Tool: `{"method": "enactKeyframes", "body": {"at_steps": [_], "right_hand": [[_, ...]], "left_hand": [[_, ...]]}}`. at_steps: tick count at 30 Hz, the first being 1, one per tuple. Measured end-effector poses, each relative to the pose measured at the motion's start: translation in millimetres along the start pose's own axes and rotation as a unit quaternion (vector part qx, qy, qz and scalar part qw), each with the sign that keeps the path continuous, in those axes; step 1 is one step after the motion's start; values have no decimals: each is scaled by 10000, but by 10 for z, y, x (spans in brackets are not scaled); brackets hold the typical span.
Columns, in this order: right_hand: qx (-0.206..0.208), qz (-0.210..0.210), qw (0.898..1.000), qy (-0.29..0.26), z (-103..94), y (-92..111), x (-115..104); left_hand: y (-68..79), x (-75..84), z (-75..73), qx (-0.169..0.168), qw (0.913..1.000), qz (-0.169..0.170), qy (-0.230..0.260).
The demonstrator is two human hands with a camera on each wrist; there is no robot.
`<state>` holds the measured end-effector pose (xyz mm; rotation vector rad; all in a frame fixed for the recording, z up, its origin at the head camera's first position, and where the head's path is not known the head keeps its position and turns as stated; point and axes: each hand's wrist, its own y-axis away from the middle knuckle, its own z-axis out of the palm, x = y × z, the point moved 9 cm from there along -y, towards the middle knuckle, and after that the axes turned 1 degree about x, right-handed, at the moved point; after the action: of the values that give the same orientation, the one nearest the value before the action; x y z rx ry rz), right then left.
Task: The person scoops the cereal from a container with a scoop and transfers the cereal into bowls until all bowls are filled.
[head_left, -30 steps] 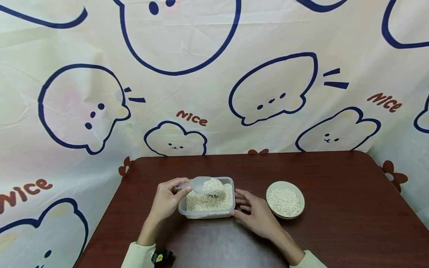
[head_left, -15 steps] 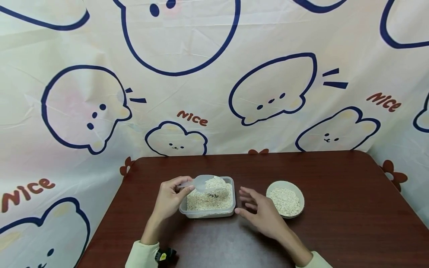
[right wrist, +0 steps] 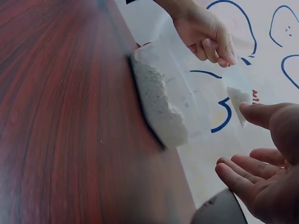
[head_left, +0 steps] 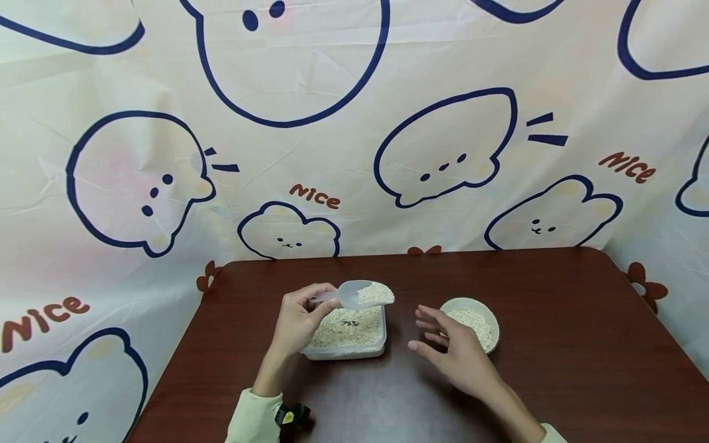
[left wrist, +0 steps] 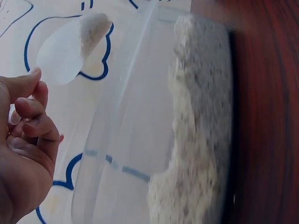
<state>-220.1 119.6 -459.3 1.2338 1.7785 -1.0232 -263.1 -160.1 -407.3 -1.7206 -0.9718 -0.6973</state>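
Note:
My left hand [head_left: 299, 323] pinches the handle of a translucent plastic scoop [head_left: 350, 296], which is held above a clear plastic container [head_left: 344, 352]. Pale oat flakes [left wrist: 93, 32] are heaped toward the scoop's far end. More oat flakes [head_left: 354, 329] fill part of the container. My right hand [head_left: 462, 354] is held up to the right of the container, fingers spread and thumb apart, holding nothing. Behind it stands a white bowl [head_left: 493, 321] with oat flakes inside, partly covered by the hand in the head view.
A dark reddish-brown wooden table [head_left: 581, 344] carries everything. A pale curtain [head_left: 354, 154] printed with blue cartoon outlines hangs behind it. Something dark with a yellow mark [head_left: 292, 416] sits at the left wrist.
My left hand has raised the loaded scoop and moved it right, toward the container's right edge. My right hand has let go of the container's side and shifted right, nearer the bowl.

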Motion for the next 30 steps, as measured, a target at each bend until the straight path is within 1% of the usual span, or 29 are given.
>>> {"method": "enactKeyframes", "body": {"at_steps": [2,6,9,13,15,19,24,30], "right_hand": [[83,-6,10000,7,-77,31,-7],[248,-89,9996,70,-215,68,-53],[309,-118,9994,72,-284,78,-89],[390,-47,9992,89,-379,111,-102],[455,48,9989,138,-444,143,-81],[634,154,9970,419,-611,221,-18],[885,10,9922,883,-805,301,36],[1096,-20,9873,1151,-991,387,122]], "left_hand": [[-24,26,78,-41,9999,49,92],[-62,46,225,-78,9998,32,177],[-72,48,324,-106,9998,-53,160],[-98,65,463,-252,9991,-135,307],[-119,89,528,-336,9984,-119,444],[-160,125,629,-374,9979,-67,521],[-203,141,737,-377,9980,3,498],[-242,154,895,-436,9976,-85,526]]}}
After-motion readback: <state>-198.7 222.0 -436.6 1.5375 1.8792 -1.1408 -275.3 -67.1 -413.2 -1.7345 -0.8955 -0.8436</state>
